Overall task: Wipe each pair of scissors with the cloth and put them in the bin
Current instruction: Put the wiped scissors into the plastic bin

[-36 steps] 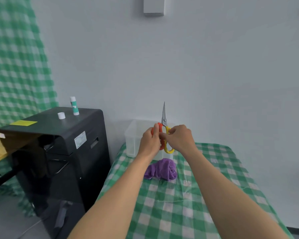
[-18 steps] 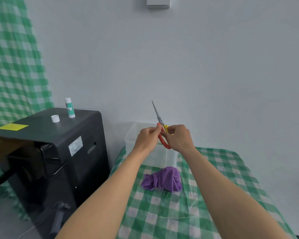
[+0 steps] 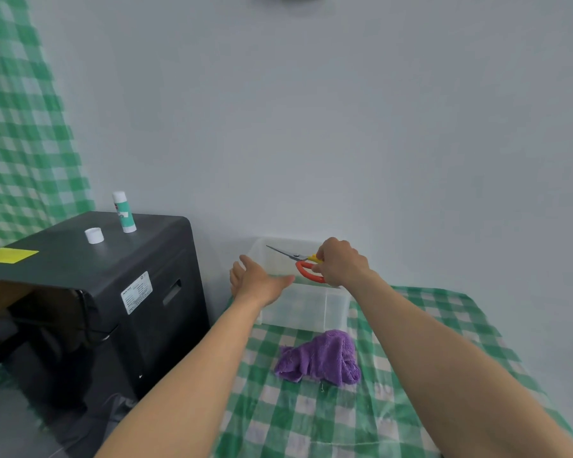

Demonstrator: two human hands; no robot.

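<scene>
the scissors [image 3: 298, 263] are gripped by the right hand [image 3: 339, 262] above the bin [image 3: 303, 305] at frame centre; the left hand [image 3: 257, 282] is spread empty; blades should be lowered flat, then released gently.

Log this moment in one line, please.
right hand holds scissors over clear bin | left hand open near bin | purple cloth on checked tablecloth

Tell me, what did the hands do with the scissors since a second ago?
The left hand let go of the scissors and is now open at the bin's left rim. The right hand alone holds them by the handles and has tipped them from blades-up to nearly flat, pointing left over the bin. The cloth stayed on the table in front of the bin.
</scene>
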